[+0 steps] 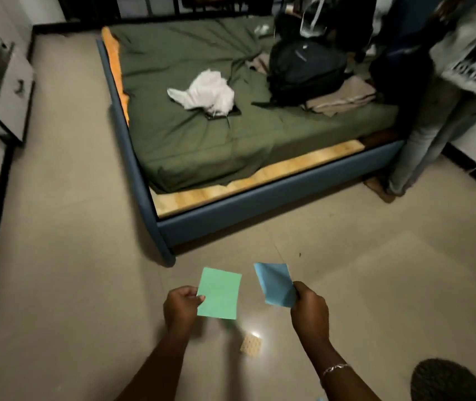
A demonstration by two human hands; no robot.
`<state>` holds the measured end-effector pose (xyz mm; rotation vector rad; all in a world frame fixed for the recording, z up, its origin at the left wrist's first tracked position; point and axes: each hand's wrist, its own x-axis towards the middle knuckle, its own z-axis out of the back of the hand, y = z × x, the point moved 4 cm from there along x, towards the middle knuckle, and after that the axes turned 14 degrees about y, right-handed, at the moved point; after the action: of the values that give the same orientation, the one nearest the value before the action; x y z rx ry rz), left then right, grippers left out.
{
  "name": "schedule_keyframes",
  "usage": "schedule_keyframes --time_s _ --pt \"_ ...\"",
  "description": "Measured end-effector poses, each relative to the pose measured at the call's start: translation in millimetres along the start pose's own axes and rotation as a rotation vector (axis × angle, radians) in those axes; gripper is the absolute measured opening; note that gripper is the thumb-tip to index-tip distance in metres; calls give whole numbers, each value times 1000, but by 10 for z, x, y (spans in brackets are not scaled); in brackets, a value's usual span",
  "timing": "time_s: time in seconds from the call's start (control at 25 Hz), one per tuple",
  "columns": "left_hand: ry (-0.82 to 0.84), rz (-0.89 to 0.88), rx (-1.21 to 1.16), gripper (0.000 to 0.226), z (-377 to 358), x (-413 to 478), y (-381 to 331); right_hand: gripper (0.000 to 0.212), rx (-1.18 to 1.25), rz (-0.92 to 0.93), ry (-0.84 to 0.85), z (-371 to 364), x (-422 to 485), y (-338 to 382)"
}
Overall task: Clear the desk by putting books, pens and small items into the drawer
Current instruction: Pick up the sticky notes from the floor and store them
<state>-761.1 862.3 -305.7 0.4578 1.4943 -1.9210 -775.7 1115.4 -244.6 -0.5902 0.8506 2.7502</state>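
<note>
Under you lies a pale glossy tiled floor (375, 285), with a glare spot between your forearms; a small tan patterned piece (250, 345) lies on it just beside that glare, and a dark rounded shape (448, 383) sits at the lower right corner, too blurred to identify. Beyond stands a blue-framed bed (259, 209) with bare wooden slats showing along its near edge; a rumpled green sheet (187, 134) covers the mattress. On it rest a white plastic bag (207, 92) near the middle, a black backpack (306, 70) farther right, and folded beige cloth (343, 96) just beside the backpack. A second person (433, 140) stands at the bed's right corner; a grey drawer unit (14, 94) lines the left wall, one drawer jutting out.

Your left hand (180, 308) is held low in front of you, thumb and fingers pinching the left edge of a green paper (220, 293), which stands flat and upright; your right hand (310, 311), with a silver bracelet (335, 369) at the wrist, pinches the right edge of a bent blue paper (275, 285); the two sheets are apart, above the floor, well away from the drawer unit.
</note>
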Motion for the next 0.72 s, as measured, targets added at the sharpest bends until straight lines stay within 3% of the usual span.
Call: schedule_keyframes --time_s 0.32,0.72 --pt "-127 -86 -178 7 811 -702 -556 24 -19 213 -24 510 -397 1003" --pt "-503 -63 -518 10 3028 -2020 694 30 -72 526 267 -752 -1495 2689"
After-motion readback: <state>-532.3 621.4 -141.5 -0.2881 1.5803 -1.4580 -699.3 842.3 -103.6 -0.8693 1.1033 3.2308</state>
